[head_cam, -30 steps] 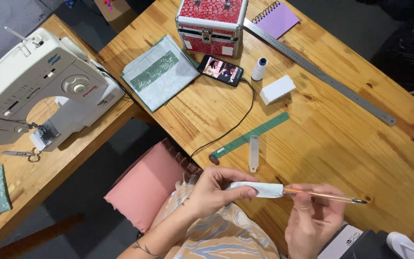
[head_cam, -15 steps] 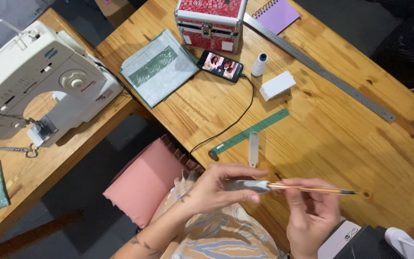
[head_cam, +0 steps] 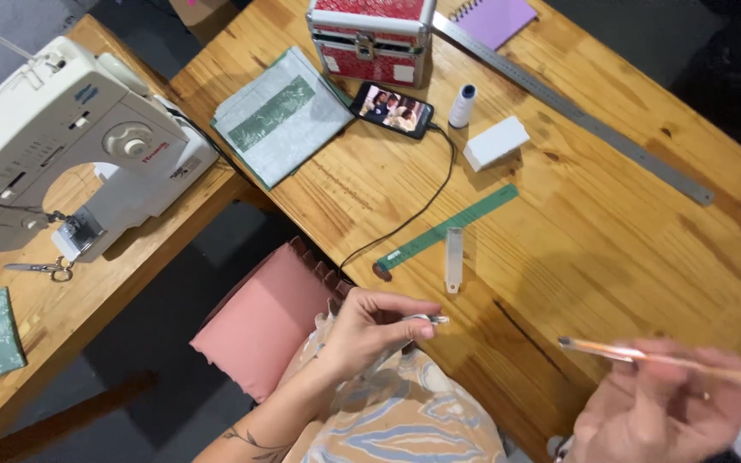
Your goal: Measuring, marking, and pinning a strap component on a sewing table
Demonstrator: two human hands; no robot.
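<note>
Two hands work low in the frame above a wooden surface point(head_cam: 611, 249): left hand point(head_cam: 375, 330) pinching a small silvery piece point(head_cam: 429, 320), blurred right hand point(head_cam: 653, 411) gripping a thin orange stick point(head_cam: 671, 360) at lower right.

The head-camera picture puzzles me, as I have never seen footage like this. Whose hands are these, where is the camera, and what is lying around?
The camera sits on a person's head and looks down, so both hands are the wearer's own. There is no robot. The left hand pinches a small whitish piece between its fingertips. The right hand, blurred, holds a thin orange stick, perhaps a pencil or fine brush.

On the wooden table lie a clear cap, a green ruler, a long metal ruler, a white block, a thread spool, a phone on a cable, folded cloth, a red case and a purple notebook. A white sewing machine and scissors sit on the table to the left.
</note>
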